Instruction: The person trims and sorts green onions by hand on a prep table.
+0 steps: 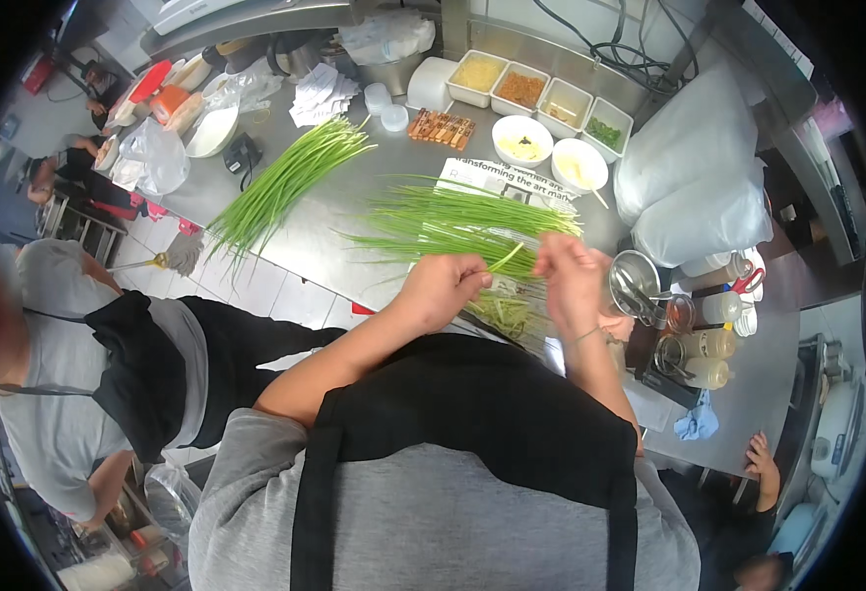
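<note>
My left hand [451, 288] pinches a green stalk [506, 258] between thumb and fingers near the steel counter's front edge. Just right of it is my right hand [569, 273], blurred, its fingers curled near the stalk's upper end; whether it grips anything cannot be told. Beyond both hands, long green garlic chives [470, 214] lie spread over newspaper [506, 177]. A thicker bundle of chives [292, 181] rests on the bare steel to the left. Below my hands is a small heap of pale green trimmings [505, 314], beside a dark edge that my arms partly hide.
White tubs of food [521, 87] and two white bowls [523, 140] stand at the back. At right are a steel container with utensils [633, 281], squeeze bottles [707, 343] and large plastic bags [687, 162]. A co-worker [108, 354] stands at left; another person's hand [761, 454] touches the counter at lower right.
</note>
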Demonstrator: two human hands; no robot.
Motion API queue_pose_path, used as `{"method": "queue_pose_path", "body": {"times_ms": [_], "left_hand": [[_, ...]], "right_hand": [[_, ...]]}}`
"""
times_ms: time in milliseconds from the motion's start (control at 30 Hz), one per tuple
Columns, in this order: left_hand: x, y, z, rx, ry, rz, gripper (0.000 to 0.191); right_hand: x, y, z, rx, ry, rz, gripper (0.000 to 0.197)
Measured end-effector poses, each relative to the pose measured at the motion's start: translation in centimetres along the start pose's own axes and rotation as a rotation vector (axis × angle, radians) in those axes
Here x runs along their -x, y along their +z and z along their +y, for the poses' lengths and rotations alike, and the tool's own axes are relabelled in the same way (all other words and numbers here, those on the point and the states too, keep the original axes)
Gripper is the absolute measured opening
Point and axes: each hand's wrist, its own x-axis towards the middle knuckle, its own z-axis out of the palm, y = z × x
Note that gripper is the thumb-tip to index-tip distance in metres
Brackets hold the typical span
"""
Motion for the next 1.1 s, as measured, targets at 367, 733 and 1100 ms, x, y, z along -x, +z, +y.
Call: {"method": "queue_pose_path", "body": {"times_ms": [367, 733, 1100], "left_hand": [[0.1, 0.0, 0.4, -0.084, 0.040, 0.032, 0.014], [0.6, -0.6, 0.2, -0.611, 0.519, 0.416, 0.006], [0.5, -0.5, 1.6, -0.094, 0.154, 0.141, 0.014]], "right_hand": [[1.1, 1.2, 0.9, -0.141, 0.211, -0.268, 0.033], [-0.9, -1.1, -1.5, -0.105, 0.113, -0.137, 0.031], [1.1, 1.1, -1.2, 0.217, -0.129, -0.340, 0.038]]}}
